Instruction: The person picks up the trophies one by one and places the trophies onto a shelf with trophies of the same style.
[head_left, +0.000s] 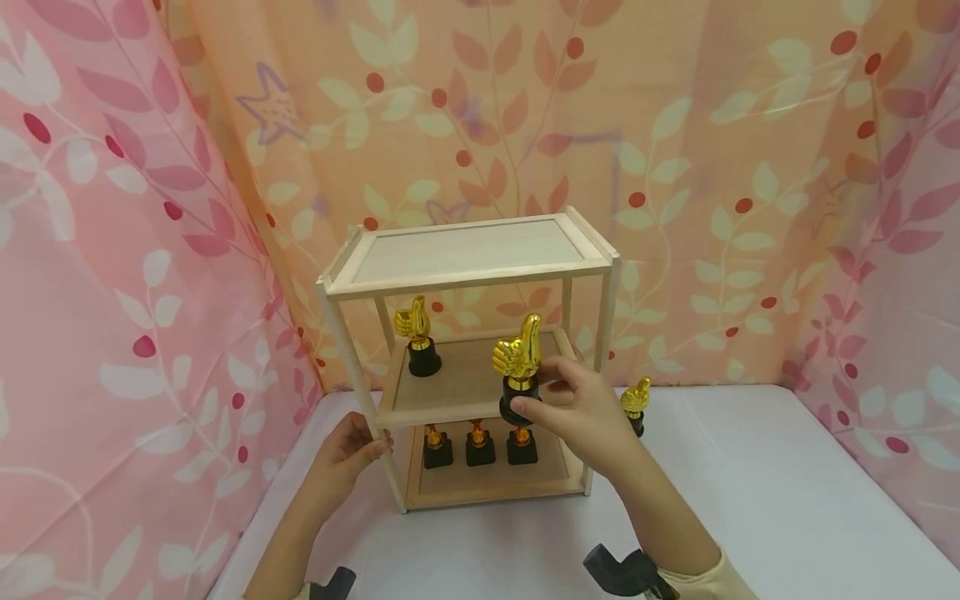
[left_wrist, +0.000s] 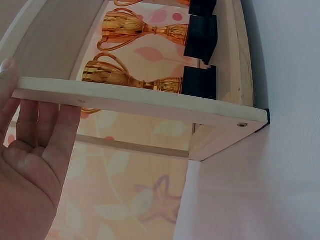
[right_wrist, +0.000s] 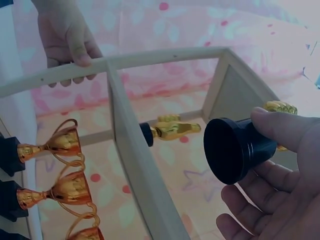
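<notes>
Floral cloth behind; gold thumbs-up trophy at ten o'clock of the right grip, base pinched! Left grip clasps the rack post, apparently curling behind.

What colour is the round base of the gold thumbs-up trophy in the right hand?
Black; the round base shows best in the right wrist view.

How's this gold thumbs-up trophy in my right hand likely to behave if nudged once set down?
The thumbs-up trophy would probably tip if pushed at its raised thumb, which stands well above the round base. Its crisp moulded shape suggests stiffness, and the glossy gold finish may be slippery.
</notes>
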